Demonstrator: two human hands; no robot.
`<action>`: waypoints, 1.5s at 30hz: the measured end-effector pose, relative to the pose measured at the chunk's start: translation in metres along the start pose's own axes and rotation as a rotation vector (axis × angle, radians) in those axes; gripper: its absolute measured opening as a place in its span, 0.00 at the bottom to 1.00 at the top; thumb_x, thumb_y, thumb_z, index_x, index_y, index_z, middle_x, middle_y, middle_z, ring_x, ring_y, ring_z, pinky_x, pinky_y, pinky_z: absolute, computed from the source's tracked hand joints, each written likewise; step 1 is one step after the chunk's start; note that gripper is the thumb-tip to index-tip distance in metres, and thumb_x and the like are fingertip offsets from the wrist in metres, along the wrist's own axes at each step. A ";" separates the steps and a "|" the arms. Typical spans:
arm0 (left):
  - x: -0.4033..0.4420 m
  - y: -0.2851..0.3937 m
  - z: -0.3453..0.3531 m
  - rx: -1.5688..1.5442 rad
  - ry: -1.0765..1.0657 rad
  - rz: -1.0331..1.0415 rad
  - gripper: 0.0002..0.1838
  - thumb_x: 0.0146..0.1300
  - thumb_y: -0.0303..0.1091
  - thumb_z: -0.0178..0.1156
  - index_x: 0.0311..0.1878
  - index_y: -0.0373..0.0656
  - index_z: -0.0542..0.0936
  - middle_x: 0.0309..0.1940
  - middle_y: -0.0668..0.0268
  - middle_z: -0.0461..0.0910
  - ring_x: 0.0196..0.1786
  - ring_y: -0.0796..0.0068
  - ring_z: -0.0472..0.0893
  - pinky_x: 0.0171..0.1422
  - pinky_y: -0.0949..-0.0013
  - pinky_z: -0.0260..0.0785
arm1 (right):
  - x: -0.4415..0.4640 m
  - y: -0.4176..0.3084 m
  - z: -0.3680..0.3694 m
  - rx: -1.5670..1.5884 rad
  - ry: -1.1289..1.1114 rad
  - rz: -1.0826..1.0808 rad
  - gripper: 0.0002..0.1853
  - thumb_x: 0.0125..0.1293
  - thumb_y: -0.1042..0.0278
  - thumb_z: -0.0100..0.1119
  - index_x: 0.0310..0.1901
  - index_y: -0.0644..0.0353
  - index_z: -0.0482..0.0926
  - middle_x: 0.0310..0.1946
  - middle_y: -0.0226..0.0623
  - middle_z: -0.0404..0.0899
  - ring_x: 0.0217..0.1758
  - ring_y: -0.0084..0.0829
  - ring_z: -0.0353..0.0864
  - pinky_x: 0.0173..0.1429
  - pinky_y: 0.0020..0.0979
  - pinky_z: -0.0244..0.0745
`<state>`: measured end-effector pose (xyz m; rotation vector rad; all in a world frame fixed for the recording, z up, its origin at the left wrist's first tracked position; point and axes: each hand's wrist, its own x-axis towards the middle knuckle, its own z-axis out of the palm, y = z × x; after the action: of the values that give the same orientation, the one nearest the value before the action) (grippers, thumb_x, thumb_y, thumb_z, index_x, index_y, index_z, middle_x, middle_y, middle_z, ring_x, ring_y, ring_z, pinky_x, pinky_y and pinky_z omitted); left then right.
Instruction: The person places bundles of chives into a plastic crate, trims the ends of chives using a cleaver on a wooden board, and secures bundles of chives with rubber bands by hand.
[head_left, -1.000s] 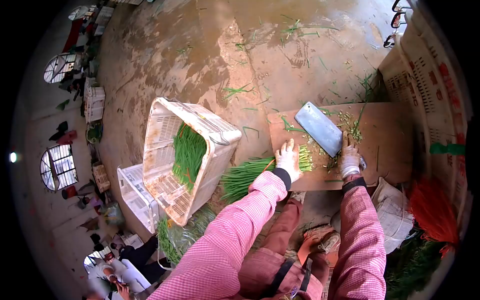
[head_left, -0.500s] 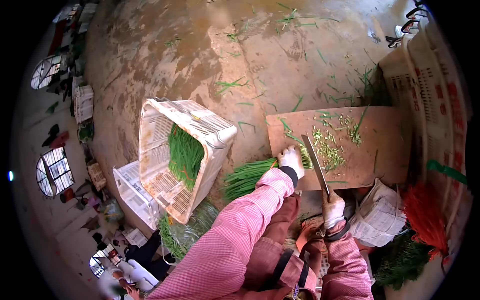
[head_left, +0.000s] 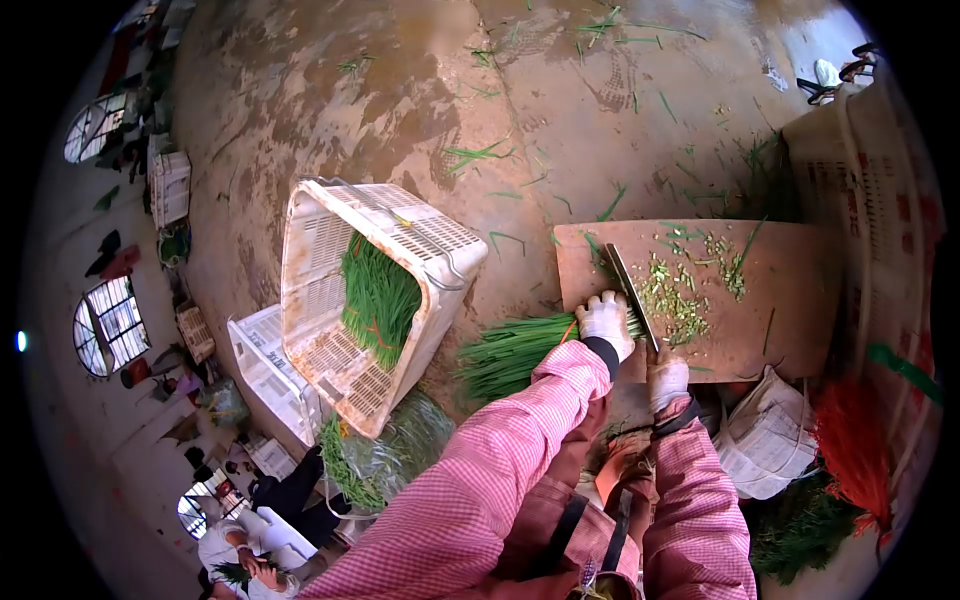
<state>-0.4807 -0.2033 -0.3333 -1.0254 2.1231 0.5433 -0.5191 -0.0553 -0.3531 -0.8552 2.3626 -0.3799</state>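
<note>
My left hand [head_left: 607, 322], in a whitish glove, is closed over the cut end of a bundle of long green chives [head_left: 515, 352] tied with an orange band. The bundle lies across the left edge of a brown board [head_left: 790, 300], its tips hanging off to the left. My right hand [head_left: 668, 380], also gloved, grips the handle of a long knife [head_left: 630, 290]. The blade stands beside my left hand's fingers, at the stalk ends. Short chopped pieces [head_left: 675, 302] are scattered on the board to the right of the blade.
Left of the board, a tilted white crate [head_left: 455, 245] holds more tied chives [head_left: 380, 300]. Below it lie a plastic-wrapped green bundle [head_left: 400, 450] and another crate [head_left: 265, 375]. To the right are a wrapped bale [head_left: 765, 440], red strings [head_left: 850, 450] and a tall crate [head_left: 850, 170]. A person [head_left: 240, 550] handles greens at lower left.
The knife and my right hand have moved up the picture, and the blade is now closer to my left hand at the stalk ends. The whole view has shifted slightly.
</note>
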 end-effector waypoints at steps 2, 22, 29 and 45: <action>0.002 -0.001 0.007 -0.052 0.054 0.020 0.29 0.38 0.35 0.62 0.50 0.45 0.69 0.48 0.65 0.68 0.52 0.62 0.69 0.53 0.54 0.60 | -0.025 0.018 -0.002 0.070 0.012 0.032 0.15 0.62 0.55 0.51 0.34 0.60 0.78 0.16 0.49 0.72 0.19 0.49 0.73 0.23 0.44 0.68; -0.276 -0.099 -0.054 -0.858 0.693 0.577 0.33 0.40 0.42 0.63 0.54 0.46 0.69 0.49 0.61 0.70 0.53 0.59 0.69 0.55 0.57 0.62 | -0.045 -0.078 -0.121 0.539 -0.245 -0.165 0.27 0.60 0.56 0.53 0.58 0.60 0.63 0.34 0.47 0.77 0.35 0.46 0.77 0.40 0.40 0.72; -0.401 -0.138 -0.014 -1.482 0.800 0.235 0.32 0.45 0.48 0.60 0.55 0.47 0.69 0.50 0.66 0.70 0.52 0.64 0.70 0.53 0.60 0.62 | -0.162 -0.302 -0.136 0.606 -0.861 -0.645 0.26 0.61 0.52 0.50 0.57 0.59 0.65 0.36 0.45 0.76 0.37 0.44 0.77 0.41 0.40 0.72; -0.493 -0.323 0.041 -2.787 0.642 0.133 0.46 0.49 0.71 0.51 0.66 0.51 0.58 0.62 0.71 0.63 0.64 0.73 0.60 0.65 0.56 0.48 | -0.337 -0.482 -0.066 0.781 -1.562 -0.140 0.28 0.62 0.42 0.45 0.54 0.57 0.68 0.42 0.40 0.76 0.40 0.41 0.77 0.45 0.40 0.74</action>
<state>0.0093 -0.1236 -0.0133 0.9677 -0.0196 -1.7914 -0.1169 -0.1934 0.0584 -0.5316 0.6153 -0.4008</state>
